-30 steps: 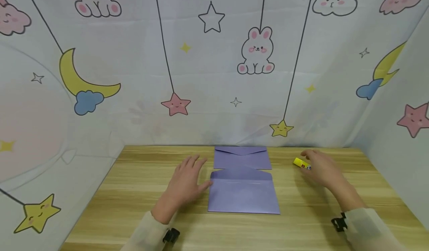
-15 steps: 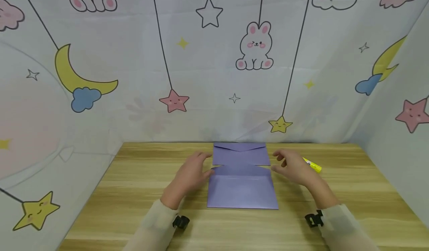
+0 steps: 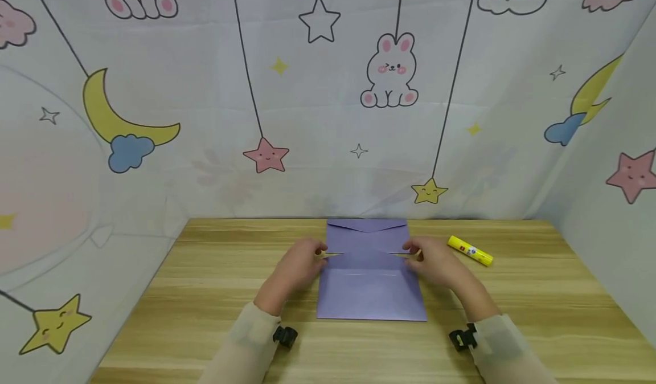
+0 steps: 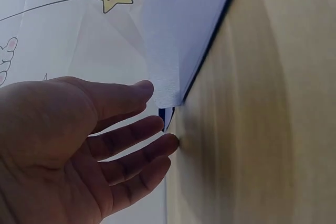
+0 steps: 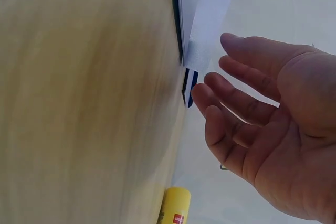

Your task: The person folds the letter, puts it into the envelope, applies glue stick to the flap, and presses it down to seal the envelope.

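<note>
Two purple envelopes lie one behind the other on the wooden table. The near envelope has its flap unfolded towards the back; the far envelope shows a V-shaped flap line. My left hand is at the left end of the near flap, fingers loosely bent, thumb close to its corner. On the opposite end, my right hand mirrors it beside the flap. Neither wrist view shows a pinch. Behind the right hand lies a yellow glue stick, also visible in the right wrist view.
A white cloth printed with stars, moons and rabbits hangs directly behind the table's back edge and along its sides. Bare wood extends to the left of the envelopes. Black clips sit at both sleeve cuffs.
My right hand has moved left from the glue stick to the near envelope's flap. My left hand has shifted slightly right, its fingers bending more. The glue stick is now fully visible and slightly turned.
</note>
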The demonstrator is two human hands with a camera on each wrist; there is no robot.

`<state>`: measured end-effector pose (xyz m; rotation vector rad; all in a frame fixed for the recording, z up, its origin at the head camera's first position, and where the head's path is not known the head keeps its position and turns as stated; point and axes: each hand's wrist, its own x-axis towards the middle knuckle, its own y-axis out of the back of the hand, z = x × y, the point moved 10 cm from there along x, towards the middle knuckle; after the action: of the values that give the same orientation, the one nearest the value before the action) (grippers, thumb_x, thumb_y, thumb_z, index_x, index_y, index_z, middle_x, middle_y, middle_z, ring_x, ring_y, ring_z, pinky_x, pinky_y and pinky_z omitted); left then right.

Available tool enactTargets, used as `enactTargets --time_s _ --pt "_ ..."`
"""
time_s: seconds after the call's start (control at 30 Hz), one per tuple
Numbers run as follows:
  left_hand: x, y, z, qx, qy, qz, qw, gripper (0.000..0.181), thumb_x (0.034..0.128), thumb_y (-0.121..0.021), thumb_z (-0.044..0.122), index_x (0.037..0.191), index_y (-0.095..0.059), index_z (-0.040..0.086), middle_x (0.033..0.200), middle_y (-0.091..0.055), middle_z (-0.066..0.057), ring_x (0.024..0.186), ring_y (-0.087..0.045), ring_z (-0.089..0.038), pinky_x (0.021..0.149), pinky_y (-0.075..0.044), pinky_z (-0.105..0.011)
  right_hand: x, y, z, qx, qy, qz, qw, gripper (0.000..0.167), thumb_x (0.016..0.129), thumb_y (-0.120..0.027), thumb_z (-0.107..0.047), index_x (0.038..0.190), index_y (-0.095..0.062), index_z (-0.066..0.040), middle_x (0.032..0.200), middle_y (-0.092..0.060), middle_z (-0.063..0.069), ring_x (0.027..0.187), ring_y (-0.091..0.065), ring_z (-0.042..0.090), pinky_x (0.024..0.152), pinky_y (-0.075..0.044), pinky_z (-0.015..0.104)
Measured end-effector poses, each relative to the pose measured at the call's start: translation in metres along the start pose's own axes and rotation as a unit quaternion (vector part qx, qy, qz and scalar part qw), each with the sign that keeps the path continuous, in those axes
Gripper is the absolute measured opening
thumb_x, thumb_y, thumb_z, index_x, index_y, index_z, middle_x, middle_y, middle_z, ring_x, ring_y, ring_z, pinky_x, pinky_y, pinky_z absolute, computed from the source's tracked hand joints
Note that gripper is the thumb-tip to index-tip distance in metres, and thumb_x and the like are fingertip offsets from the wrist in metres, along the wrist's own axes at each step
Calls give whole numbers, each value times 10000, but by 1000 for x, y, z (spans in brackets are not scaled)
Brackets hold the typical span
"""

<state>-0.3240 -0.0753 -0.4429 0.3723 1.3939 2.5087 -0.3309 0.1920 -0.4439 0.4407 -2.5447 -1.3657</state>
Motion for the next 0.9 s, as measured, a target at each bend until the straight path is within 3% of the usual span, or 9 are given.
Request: enactTargets --time_s 0.4,0.73,0.9 --pt "1 -7 2 239 -102 99 9996 82 975 -754 27 1043 -791 55 946 -723 -39 892 -675 -207 805 -576 -392 -1 -6 -7 -14 109 -129 9999 147 961 -742 -1 1108 -748 9 917 -699 9 866 -642 171 797 -573 397" --pt "2 1 6 434 -312 560 9970 69 950 -775 23 933 -786 89 916 -744 -25 901 -712 -239 815 -592 -411 -1 -3 -7 -35 -64 -49 10000 101 977 -741 -19 1073 -773 -24 961 -724 70 891 -648 185 821 -587 416" --pt "1 2 9 540 -340 615 9961 97 935 -771 19 897 -782 108 887 -738 -9 878 -712 -238 795 -594 -407 -1 -1 -8 -27 18 -38 10000 88 965 -739 21 1017 -774 -42 932 -716 35 869 -640 180 807 -584 416"
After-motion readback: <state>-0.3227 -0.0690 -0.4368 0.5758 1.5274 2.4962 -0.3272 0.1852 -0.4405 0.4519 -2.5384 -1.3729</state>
